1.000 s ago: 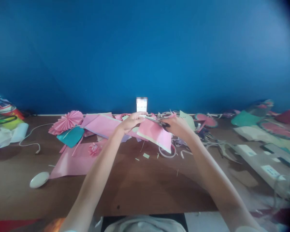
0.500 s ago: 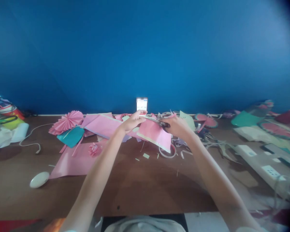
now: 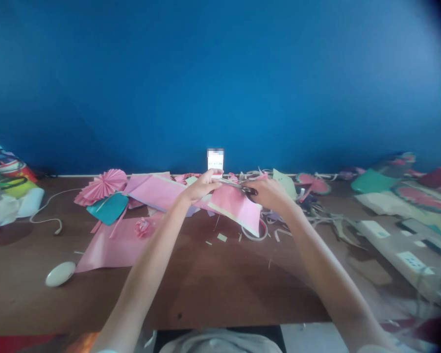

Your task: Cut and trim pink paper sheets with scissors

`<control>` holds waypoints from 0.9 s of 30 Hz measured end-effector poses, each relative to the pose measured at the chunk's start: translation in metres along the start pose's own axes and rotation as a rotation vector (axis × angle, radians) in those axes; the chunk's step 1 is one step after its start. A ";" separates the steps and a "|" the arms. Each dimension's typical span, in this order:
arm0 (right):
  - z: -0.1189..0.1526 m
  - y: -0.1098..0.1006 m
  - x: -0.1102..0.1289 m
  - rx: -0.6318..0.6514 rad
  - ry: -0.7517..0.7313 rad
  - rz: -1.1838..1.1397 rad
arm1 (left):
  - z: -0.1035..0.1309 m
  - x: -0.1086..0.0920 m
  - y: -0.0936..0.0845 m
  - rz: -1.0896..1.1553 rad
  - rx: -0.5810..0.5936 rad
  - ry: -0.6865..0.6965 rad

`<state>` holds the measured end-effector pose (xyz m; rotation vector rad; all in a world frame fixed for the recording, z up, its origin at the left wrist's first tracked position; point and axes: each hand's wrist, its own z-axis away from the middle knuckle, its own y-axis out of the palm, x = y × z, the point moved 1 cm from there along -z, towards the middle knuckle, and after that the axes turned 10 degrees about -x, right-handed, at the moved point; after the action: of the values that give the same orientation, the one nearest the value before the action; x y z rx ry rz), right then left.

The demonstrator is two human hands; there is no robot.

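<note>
My right hand (image 3: 267,192) is closed round the dark handles of a pair of scissors (image 3: 238,185), whose blades point left along the top edge of a pink sheet of paper (image 3: 238,208). That edge is pinched in my left hand (image 3: 204,186), close to the blade tips. The paper hangs down towards me above the table, its lower border pale. Whether the blades are parted is too small to make out. Behind my left hand a lit phone (image 3: 215,161) stands upright against the wall.
A pleated pink paper fan (image 3: 106,185), a teal paper piece (image 3: 110,208) and a pink sheet (image 3: 112,245) lie left. Nearer is a white computer mouse (image 3: 60,273). A roll of tape (image 3: 257,237) and paper scraps lie below the held paper. A power strip (image 3: 397,252) is at right.
The lower right corner of the pink paper has swung slightly down and to the right. Both hands keep nearly the same place, still holding the paper and the scissors.
</note>
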<state>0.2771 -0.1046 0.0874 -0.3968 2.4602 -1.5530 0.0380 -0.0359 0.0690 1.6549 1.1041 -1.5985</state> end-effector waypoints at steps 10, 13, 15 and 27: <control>-0.001 0.004 -0.006 0.014 0.003 0.013 | -0.001 0.001 0.001 0.032 0.067 -0.021; -0.001 0.005 -0.007 0.017 -0.004 0.027 | -0.002 0.001 0.001 0.056 0.092 -0.015; -0.001 0.005 -0.007 0.019 -0.010 0.036 | -0.002 0.001 0.002 0.065 0.097 -0.016; -0.002 0.000 -0.004 0.013 -0.023 0.078 | -0.001 0.000 0.002 0.085 0.081 -0.049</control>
<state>0.2807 -0.1017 0.0888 -0.3104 2.4164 -1.5239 0.0403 -0.0363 0.0686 1.6823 0.9438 -1.6397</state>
